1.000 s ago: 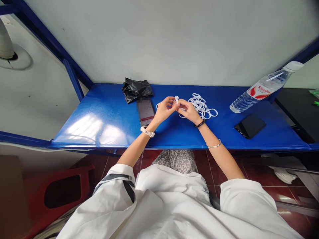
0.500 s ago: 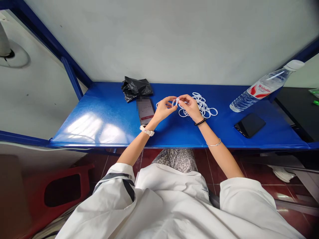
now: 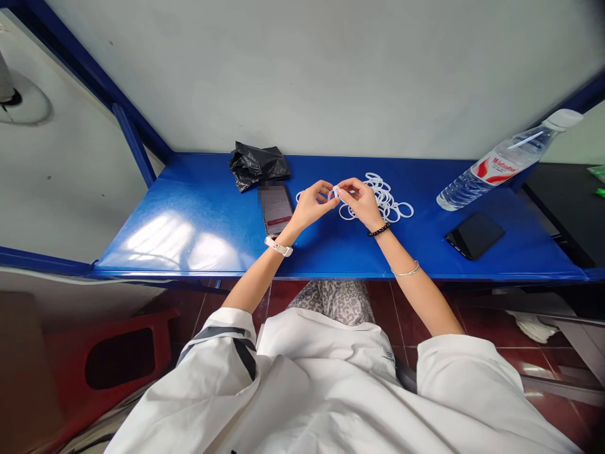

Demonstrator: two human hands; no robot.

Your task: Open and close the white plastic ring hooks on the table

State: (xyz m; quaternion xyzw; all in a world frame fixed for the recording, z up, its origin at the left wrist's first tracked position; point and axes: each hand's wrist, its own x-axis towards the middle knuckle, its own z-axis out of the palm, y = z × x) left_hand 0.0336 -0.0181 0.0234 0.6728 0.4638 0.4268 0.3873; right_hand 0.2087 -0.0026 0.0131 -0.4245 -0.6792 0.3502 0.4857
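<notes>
Between my fingertips, above the blue table [image 3: 227,208], is a thin white ring [image 3: 330,196]. My left hand [image 3: 309,207] is closed on its left side in a pinch. Thumb and fingers of my right hand [image 3: 363,203] grip the same ring from the right, at its top. Part of the ring is hidden by the fingers. A loose pile of several white rings [image 3: 388,205] lies behind and to the right of my right hand, which partly covers it. Another white ring [image 3: 298,197] peeks out at the left of my left hand.
A phone with a lit screen [image 3: 278,208] lies left of my left hand, below a crumpled black plastic bag [image 3: 259,165]. At the right are a water bottle [image 3: 501,164] and a dark phone [image 3: 475,236]. A grey wall [image 3: 331,75] rises behind the table.
Both hands keep nearly the same place and stay on the ring, with only slight finger movement. The whole view has shifted a little.
</notes>
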